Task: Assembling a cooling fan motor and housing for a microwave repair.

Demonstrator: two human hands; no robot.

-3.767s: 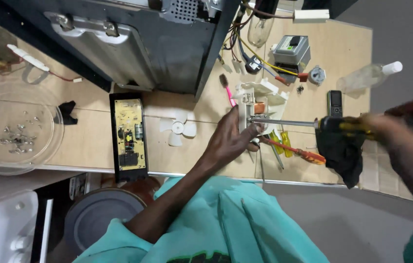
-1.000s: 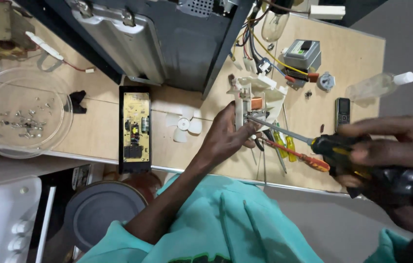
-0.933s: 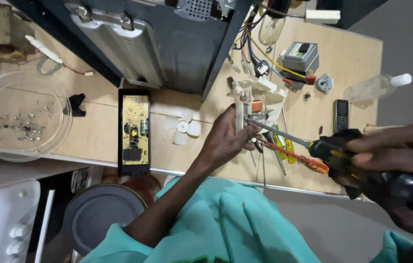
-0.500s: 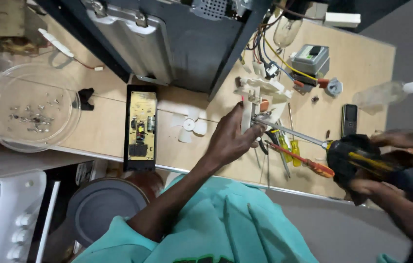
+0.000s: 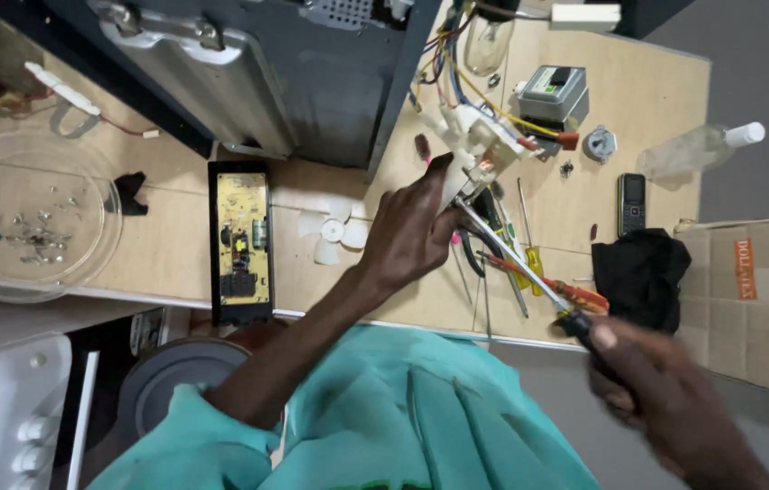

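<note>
While the left hand [image 5: 407, 238] is closing its fingers around the white plastic switch assembly [image 5: 475, 154] and pinning it just above the surface [image 5: 648, 82], the right hand [image 5: 648, 381] is wrapping shut around the dark handle of a screwdriver [image 5: 512, 254] down at the near edge. The shaft is running as a long diagonal up and away from the right hand, its tip meeting the assembly right beside the left fingertips, so the left hand is sitting far nearer the part.
</note>
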